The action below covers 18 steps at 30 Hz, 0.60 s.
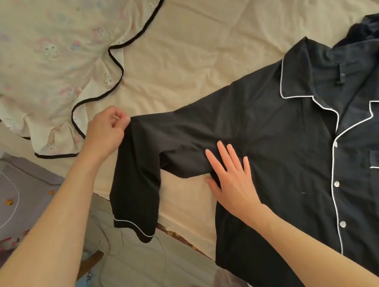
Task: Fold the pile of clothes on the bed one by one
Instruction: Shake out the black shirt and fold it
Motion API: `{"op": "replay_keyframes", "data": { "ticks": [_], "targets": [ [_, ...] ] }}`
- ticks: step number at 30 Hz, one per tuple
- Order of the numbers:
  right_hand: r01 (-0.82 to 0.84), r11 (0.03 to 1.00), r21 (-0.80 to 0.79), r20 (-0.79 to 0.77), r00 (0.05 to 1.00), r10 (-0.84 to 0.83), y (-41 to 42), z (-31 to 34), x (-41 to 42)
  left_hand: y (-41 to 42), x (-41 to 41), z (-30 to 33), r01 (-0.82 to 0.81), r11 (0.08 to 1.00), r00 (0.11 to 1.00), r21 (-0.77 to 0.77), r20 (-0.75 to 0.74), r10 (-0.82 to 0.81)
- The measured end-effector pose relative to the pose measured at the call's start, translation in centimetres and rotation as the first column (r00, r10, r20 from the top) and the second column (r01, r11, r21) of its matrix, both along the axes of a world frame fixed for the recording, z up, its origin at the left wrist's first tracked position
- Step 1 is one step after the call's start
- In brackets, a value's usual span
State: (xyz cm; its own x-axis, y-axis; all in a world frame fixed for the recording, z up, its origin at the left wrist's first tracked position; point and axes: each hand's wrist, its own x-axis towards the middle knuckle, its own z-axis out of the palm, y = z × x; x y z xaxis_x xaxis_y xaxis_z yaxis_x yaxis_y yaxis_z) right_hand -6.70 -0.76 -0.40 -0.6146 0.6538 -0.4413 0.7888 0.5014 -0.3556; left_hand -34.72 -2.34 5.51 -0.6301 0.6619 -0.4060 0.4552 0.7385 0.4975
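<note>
- A dark navy button-front pyjama shirt with white piping (295, 152) lies front-up and spread on the cream-sheeted bed (203, 30), towards its right side.
- The left hand (105, 131) pinches the shirt's sleeve (159, 147) near its bend and holds it lifted, so the white-piped cuff (134, 227) hangs past the bed's edge.
- The right hand (233, 181) lies flat, fingers straight and spread, pressing the shirt at the armpit.
- A cream cartoon-print garment with black piping (47, 54) lies crumpled on the bed, to the upper left, apart from the shirt.
</note>
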Motion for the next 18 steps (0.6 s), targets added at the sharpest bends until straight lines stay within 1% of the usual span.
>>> {"op": "replay_keyframes", "data": {
  "ticks": [3,5,8,10,12,13,14,15,16,17,18],
  "targets": [
    [-0.018,1.0,-0.005,0.002,1.0,0.018,0.1,0.2,0.0,-0.5,-1.3,-0.3,-0.041,0.999,0.999,-0.025,-0.033,0.04],
    [-0.026,1.0,-0.016,0.013,1.0,0.026,0.1,0.3,0.0,-0.8,-1.5,-0.6,-0.039,0.999,0.998,-0.029,-0.048,0.037],
    [0.013,1.0,-0.014,-0.011,1.0,-0.013,-0.1,0.8,-0.4,-0.7,-1.2,-1.0,-0.057,0.996,0.998,0.067,-0.032,0.059],
    [0.092,0.995,0.037,-0.112,0.99,-0.087,-0.5,1.8,-0.6,-1.3,-1.3,-1.1,-0.113,0.99,0.992,0.087,0.073,0.106],
    [0.214,0.971,0.11,-0.295,0.939,-0.174,-1.7,2.7,-0.8,-2.9,-1.1,-1.3,-0.16,0.987,0.973,0.031,0.176,0.152],
    [0.281,0.956,0.084,-0.359,0.904,-0.234,-2.5,3.2,-1.0,-4.3,-0.9,-1.5,-0.177,0.984,0.964,0.005,0.202,0.172],
    [0.345,0.938,-0.037,-0.382,0.862,-0.333,-3.3,3.7,-1.3,-5.7,-0.4,-1.8,-0.198,0.98,0.956,-0.008,0.217,0.195],
    [0.418,0.883,-0.214,-0.346,0.813,-0.469,-4.1,4.1,-1.8,-7.1,0.0,-2.1,-0.226,0.974,0.948,-0.01,0.228,0.222],
    [0.495,0.768,-0.407,-0.247,0.75,-0.614,-4.8,4.4,-2.3,-8.4,0.5,-2.4,-0.256,0.967,0.939,-0.01,0.234,0.251],
    [0.57,0.602,-0.559,-0.114,0.666,-0.737,-5.2,4.5,-3.0,-9.5,0.9,-2.7,-0.281,0.96,0.933,-0.011,0.232,0.276],
    [0.622,0.42,-0.661,0.016,0.571,-0.821,-5.3,4.4,-3.6,-10.4,1.2,-2.9,-0.303,0.953,0.929,-0.015,0.22,0.299]
  ]
}}
